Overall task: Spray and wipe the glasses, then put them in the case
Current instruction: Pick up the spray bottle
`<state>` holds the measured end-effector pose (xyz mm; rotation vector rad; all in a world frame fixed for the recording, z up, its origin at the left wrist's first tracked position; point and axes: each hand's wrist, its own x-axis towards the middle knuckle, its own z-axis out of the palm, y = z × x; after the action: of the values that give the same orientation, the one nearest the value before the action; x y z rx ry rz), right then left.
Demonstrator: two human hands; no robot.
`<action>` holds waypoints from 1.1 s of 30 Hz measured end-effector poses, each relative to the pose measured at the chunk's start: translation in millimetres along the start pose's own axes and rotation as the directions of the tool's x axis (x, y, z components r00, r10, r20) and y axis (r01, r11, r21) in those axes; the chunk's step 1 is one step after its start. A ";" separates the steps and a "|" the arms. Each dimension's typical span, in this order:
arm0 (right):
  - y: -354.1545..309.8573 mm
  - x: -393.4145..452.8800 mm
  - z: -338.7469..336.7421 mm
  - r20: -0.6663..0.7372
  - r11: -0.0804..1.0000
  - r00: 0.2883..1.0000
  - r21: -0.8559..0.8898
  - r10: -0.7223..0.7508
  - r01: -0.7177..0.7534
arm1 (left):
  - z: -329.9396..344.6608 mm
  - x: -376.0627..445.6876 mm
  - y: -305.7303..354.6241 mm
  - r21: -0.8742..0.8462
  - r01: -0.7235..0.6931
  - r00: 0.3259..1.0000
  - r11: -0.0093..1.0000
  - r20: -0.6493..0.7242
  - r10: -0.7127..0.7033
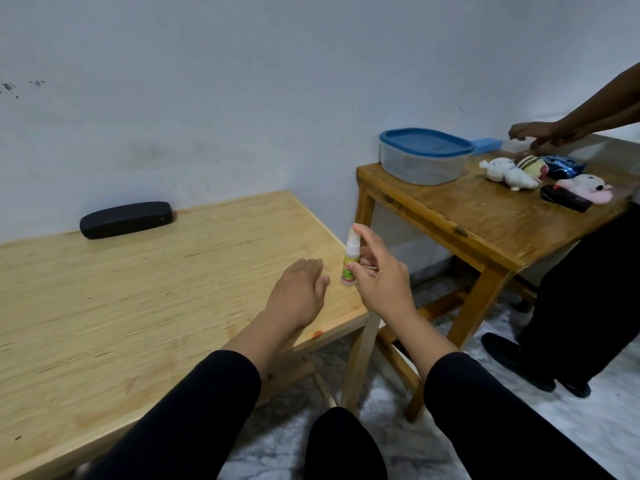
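We hold the small spray bottle (349, 261) upright in our right hand (379, 278), fingers closed round its labelled body and the forefinger arched over the white nozzle, just above the near right corner of the pale wooden surface (138, 306). Our left hand (299, 292) hovers beside it, palm down and fingers loosely spread, gripping nothing. The black case (126, 220) lies shut at the far edge of the surface against the wall, well apart from both hands. The glasses themselves are nowhere we can see, so we cannot tell where they are. We judge the bottle light, stiff and a little slick, best pinched at the label with one finger free for the pump. The glasses, once found, will likely be light and fragile, better held by the frame than the lenses. On the neighbouring table another person's hands (533, 133) are busy near a lidded tub (424, 155) and soft toys (509, 171).
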<state>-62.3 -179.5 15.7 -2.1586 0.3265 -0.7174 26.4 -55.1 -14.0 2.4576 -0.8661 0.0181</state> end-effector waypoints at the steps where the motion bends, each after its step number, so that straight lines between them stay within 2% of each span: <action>1: -0.4 -0.3 0.3 0.007 1.000 1.000 0.023 0.008 -0.008 | 0.4 0.0 -0.7 0.017 -0.011 1.000 1.000 0.018 0.011; 8: -6.4 -5.0 6.2 -0.045 0.992 0.998 0.122 0.044 -0.038 | -1.7 -1.5 0.5 0.068 -0.028 0.999 0.997 0.043 0.025; 17: -15.0 -8.3 9.2 -0.086 0.993 0.995 0.108 0.056 -0.046 | -5.3 -3.5 3.6 0.070 -0.014 0.999 0.997 0.044 0.011; 22: -23.9 -5.8 12.6 -0.043 0.987 0.997 0.149 0.068 -0.061 | -17.1 -5.5 0.3 -0.030 0.030 0.997 0.999 -0.066 -0.032; 27: -46.3 18.0 36.0 -0.049 0.961 0.995 0.269 0.085 -0.068 | -51.7 0.5 -37.8 -0.003 0.124 0.984 0.992 -0.129 -0.124; 33: -85.8 68.6 86.4 -0.009 0.953 0.999 0.301 0.045 -0.040 | -110.5 1.1 -106.3 0.125 0.337 0.940 0.933 -0.103 -0.326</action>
<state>43.2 -102.3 65.0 -1.8526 0.2533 -0.7113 107.0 67.5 30.5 2.6861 -0.4178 0.0587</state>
